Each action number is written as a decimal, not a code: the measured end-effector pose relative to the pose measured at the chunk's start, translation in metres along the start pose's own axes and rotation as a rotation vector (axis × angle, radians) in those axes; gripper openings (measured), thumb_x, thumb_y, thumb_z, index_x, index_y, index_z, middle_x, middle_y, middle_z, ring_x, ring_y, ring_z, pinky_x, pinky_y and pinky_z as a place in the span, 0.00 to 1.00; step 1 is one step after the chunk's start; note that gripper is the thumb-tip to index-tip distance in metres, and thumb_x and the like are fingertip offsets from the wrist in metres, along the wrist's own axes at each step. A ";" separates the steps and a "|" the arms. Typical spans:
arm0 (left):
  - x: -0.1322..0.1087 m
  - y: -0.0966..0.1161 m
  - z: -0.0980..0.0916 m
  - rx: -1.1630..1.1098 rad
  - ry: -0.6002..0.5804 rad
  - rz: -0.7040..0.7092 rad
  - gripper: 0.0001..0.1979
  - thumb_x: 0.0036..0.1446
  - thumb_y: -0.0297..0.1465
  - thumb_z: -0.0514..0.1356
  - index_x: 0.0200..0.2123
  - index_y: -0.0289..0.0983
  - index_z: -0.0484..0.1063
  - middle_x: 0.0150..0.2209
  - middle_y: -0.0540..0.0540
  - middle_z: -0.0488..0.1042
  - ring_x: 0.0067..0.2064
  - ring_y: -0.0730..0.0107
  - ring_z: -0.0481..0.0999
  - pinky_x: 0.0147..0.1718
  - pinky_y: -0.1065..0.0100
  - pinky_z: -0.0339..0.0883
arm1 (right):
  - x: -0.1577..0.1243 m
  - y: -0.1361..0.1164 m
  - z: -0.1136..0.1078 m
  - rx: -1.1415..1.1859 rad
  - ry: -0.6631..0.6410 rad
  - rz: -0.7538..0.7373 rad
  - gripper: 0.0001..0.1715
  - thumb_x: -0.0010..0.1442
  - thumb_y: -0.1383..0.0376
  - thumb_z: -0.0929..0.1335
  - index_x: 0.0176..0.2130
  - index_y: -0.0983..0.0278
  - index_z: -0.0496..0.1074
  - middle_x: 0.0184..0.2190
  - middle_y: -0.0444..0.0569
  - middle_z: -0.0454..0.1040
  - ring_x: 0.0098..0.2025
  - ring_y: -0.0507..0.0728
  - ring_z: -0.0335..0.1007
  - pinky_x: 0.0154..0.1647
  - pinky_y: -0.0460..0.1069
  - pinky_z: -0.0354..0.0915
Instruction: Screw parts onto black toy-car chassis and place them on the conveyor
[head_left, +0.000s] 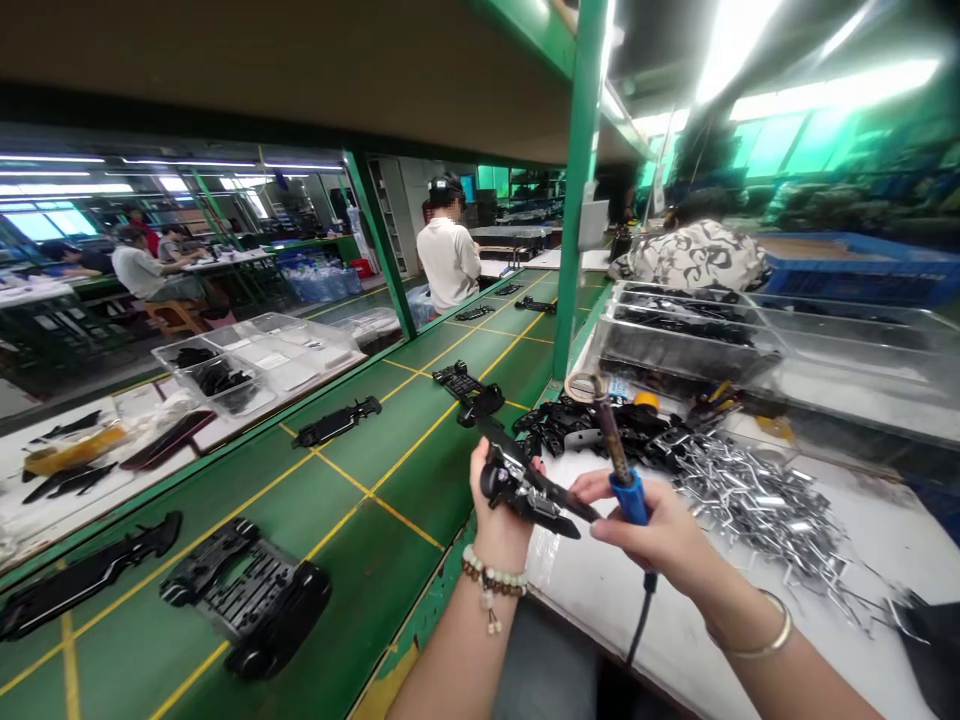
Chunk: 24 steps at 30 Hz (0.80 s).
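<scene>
My left hand (501,530) is closed around a black plastic assembly (525,488) with shiny metal bits on it, held over the bench edge. My right hand (664,530) grips a soldering iron (630,497) by its blue handle; the metal shaft points upward and the cord hangs below. The right fingertips reach the right end of the black assembly, and I cannot tell whether they pinch it. Just beyond both hands lies a heap of black plastic parts (555,425). Bent metal rods (757,500) are piled to the right of my right hand.
A green conveyor belt (409,470) with yellow lines runs along my left, carrying black chassis (247,580). A green post (576,200) rises ahead. Clear plastic bins (675,345) and a tape roll (581,387) are on the white bench (600,610). Co-workers (448,250) sit farther off.
</scene>
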<state>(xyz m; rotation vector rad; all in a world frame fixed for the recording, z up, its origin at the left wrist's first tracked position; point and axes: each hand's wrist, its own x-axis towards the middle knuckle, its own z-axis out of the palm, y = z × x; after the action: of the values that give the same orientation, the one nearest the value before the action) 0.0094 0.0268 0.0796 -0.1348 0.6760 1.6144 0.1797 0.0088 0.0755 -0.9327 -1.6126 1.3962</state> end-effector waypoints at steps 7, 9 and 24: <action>-0.001 -0.017 0.007 0.045 -0.064 -0.109 0.16 0.48 0.44 0.59 0.26 0.36 0.66 0.19 0.51 0.66 0.21 0.68 0.69 0.25 0.65 0.68 | -0.004 -0.009 -0.002 -0.030 -0.034 -0.074 0.13 0.48 0.61 0.74 0.36 0.60 0.76 0.42 0.50 0.73 0.47 0.61 0.68 0.42 0.51 0.66; -0.001 -0.018 0.008 0.045 -0.063 -0.111 0.15 0.48 0.42 0.59 0.26 0.36 0.66 0.20 0.51 0.67 0.21 0.69 0.70 0.25 0.65 0.68 | -0.005 -0.008 -0.005 -0.043 -0.033 -0.081 0.13 0.49 0.61 0.74 0.36 0.61 0.75 0.42 0.50 0.73 0.47 0.61 0.68 0.45 0.53 0.65; 0.006 -0.024 0.004 0.029 -0.138 -0.174 0.18 0.49 0.47 0.57 0.27 0.36 0.66 0.20 0.49 0.67 0.21 0.68 0.70 0.23 0.67 0.67 | -0.008 -0.013 -0.009 -0.121 -0.043 -0.061 0.10 0.51 0.60 0.73 0.36 0.60 0.75 0.41 0.48 0.73 0.45 0.59 0.68 0.44 0.51 0.64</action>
<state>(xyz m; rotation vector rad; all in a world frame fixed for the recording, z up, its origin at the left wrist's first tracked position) 0.0317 0.0346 0.0721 -0.0590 0.5655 1.4325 0.1911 0.0034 0.0881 -0.9205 -1.7600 1.2966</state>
